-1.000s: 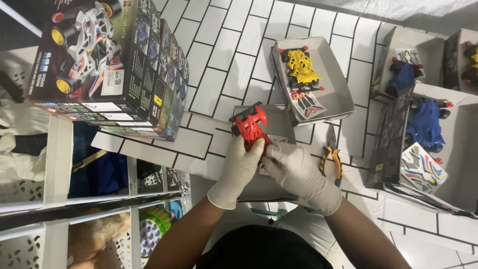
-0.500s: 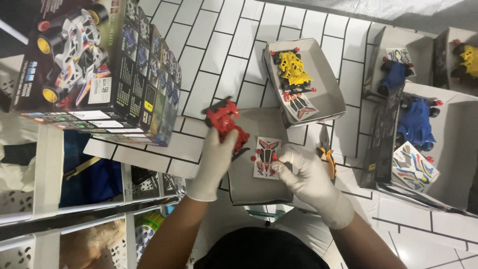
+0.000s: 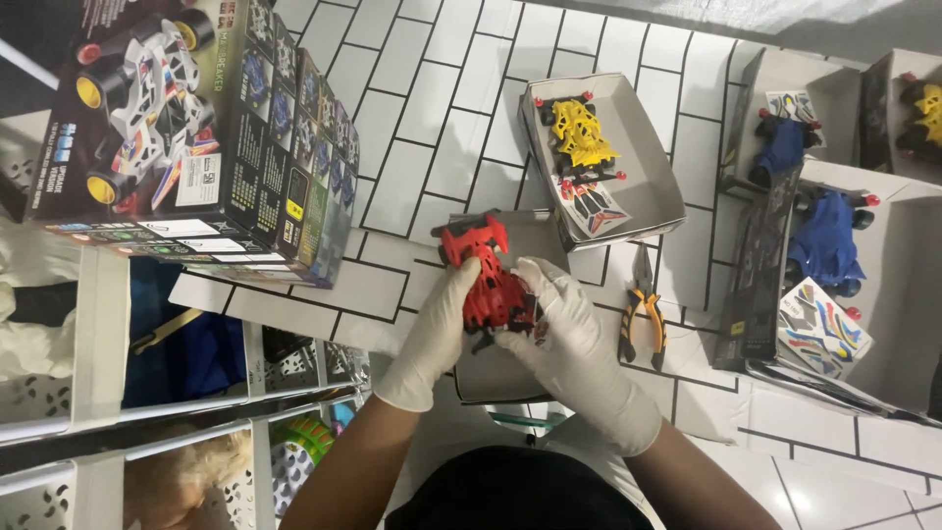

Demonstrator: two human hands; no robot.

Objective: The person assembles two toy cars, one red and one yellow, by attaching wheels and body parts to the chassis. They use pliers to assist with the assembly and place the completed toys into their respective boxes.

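Both gloved hands are closed on a red toy car body [image 3: 488, 275] above a grey tray: the left hand [image 3: 437, 334] grips its side, the right hand [image 3: 569, 339] its near end. Its long axis runs away from the person, tilted slightly left. Beyond lie yellow-handled pliers [image 3: 641, 319] and a yellow car body [image 3: 581, 132].

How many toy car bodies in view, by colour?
5: red car in both gloved hands; yellow car in grey tray; two blue cars in right boxes; second yellow at far-right edge. More may be hidden.
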